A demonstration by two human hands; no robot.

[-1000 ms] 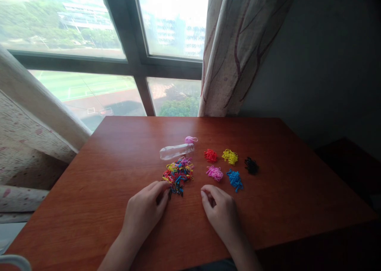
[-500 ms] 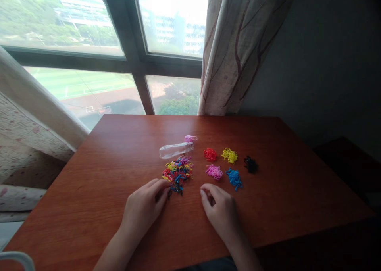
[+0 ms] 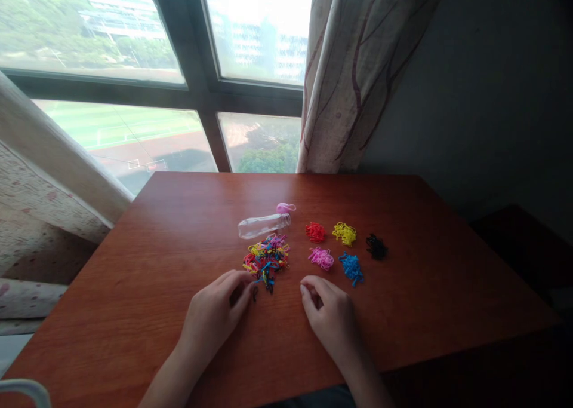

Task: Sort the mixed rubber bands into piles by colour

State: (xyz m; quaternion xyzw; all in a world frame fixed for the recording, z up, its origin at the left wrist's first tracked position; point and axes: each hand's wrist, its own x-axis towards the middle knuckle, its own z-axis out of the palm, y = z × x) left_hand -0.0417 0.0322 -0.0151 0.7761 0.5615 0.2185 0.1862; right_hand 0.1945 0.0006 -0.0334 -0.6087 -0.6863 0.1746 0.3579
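A mixed heap of small coloured rubber bands [image 3: 267, 255] lies on the wooden table. At its near left edge, my left hand [image 3: 219, 306] is closed, thumb and forefinger pinched at the tip of a blue band. A loose black band lies just beside those fingertips. My right hand [image 3: 329, 312] rests on the table to the right of the heap, fingers curled and thumb against forefinger, with nothing visible in the pinch. Beyond it are single-colour piles: pink bands [image 3: 321, 258], blue bands [image 3: 351, 269], red bands [image 3: 316, 232], yellow bands [image 3: 344, 233] and black bands [image 3: 376, 247].
Behind the heap a clear plastic bottle [image 3: 262, 226] lies on its side, with a pink looped cap [image 3: 285, 208] near its mouth. The table [image 3: 134, 264] reaches to the window. Curtains [image 3: 349, 85] hang at both sides. A white curved object [image 3: 27, 386] shows at lower left.
At the heap's near edge, the blue and black bands by my left fingertips have shifted slightly. My right hand has stayed in place.
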